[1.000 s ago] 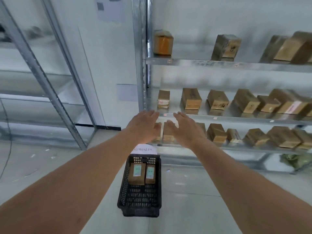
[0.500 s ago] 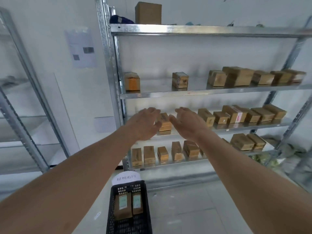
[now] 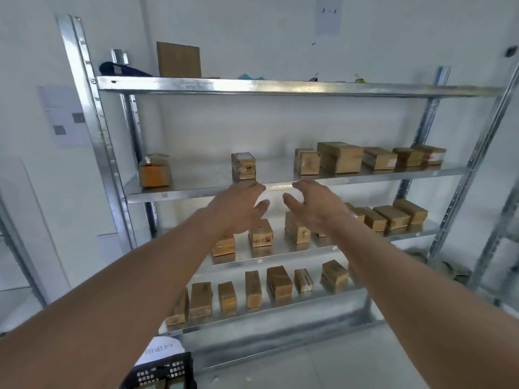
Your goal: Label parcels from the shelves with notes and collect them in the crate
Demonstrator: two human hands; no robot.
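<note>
Both hands, left hand [image 3: 236, 209] and right hand [image 3: 317, 206], were spread and empty before the small parcel [image 3: 243, 169], likely light, stiff cardboard, best held by its sides

The bottom edge cut off most of the black crate [image 3: 165, 373], the left hand [image 3: 234, 207] and right hand [image 3: 317, 206] hid several parcels behind them, and the wall notices' [image 3: 66, 116] print was too small to read.
</note>
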